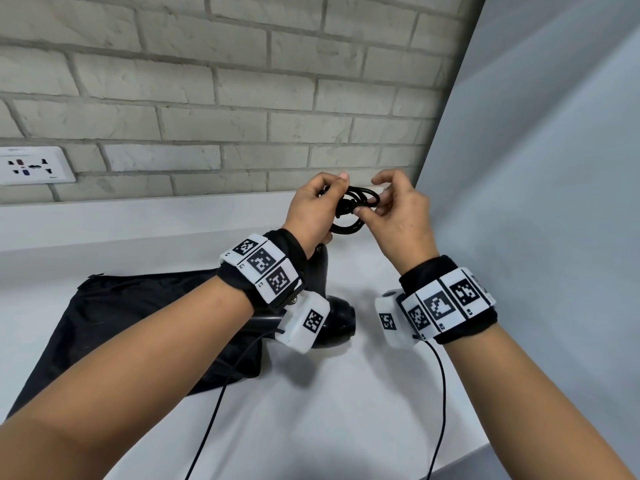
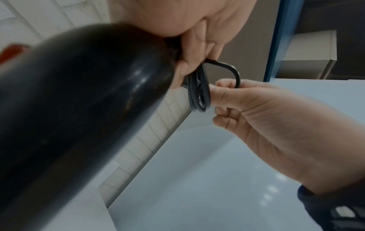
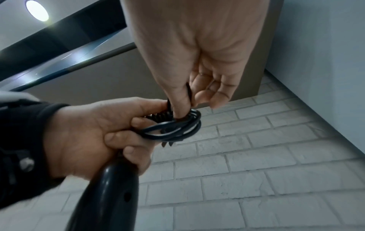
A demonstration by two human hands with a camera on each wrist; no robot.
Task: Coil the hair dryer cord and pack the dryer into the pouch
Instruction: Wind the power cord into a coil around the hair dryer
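Black wristbands [image 1: 277, 258] with white square-coded tags, thin black cables [image 1: 441, 382].

Black hair dryer [image 2: 82, 100] fills the left half, close and blurred. Left hand [image 2: 197, 39] at top, fingers curled round the dryer's end and the coiled cord [image 2: 198, 93] — several loops bunched together. Right hand [image 2: 266, 118] comes in from the right, thumb against the coil, fingers curled, one cord loop running over into its grip. Behind: pale brick wall [image 2: 158, 128], a grey-white panel lower right. Dark wrist strap at bottom-right corner.
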